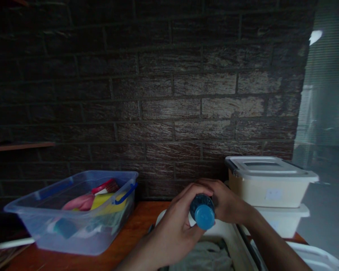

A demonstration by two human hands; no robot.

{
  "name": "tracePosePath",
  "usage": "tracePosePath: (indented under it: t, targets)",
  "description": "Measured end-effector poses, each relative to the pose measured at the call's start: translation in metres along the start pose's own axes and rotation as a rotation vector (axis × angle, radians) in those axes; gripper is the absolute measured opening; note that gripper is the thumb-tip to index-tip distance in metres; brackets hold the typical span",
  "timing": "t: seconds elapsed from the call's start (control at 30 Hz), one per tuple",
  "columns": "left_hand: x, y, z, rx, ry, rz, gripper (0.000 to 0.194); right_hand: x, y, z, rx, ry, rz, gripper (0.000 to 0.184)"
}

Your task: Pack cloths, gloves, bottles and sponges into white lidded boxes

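Note:
A dark bottle with a light blue cap tilts toward me, cap end nearest. My left hand wraps round its near side, thumb beneath the neck. From the right, my right hand closes on the bottle's far side; its fingertips are partly hidden behind the left hand. Below both hands stands an open white bin with grey-green cloth lying in it. Most of the bottle's body is covered by the hands.
To the left, a clear plastic bin with blue handles holds pink, yellow and red items. Two lidded white boxes are stacked at the right. A white lid lies at lower right. Behind the wooden table rises a dark brick wall.

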State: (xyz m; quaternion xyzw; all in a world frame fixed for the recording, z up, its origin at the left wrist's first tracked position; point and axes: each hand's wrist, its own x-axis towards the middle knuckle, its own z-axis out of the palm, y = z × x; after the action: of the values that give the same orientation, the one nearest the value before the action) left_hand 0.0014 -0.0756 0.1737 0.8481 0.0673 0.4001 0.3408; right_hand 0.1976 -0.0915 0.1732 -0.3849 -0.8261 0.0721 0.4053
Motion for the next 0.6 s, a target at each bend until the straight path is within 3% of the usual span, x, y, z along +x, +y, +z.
tracePosePath:
  t: [0.6]
  targets:
    - [0.0002,-0.0010,0.0012,0.012,0.018,0.013,0.058,0.0007,-0.0012,0.0006,0.036,0.004,0.017,0.030]
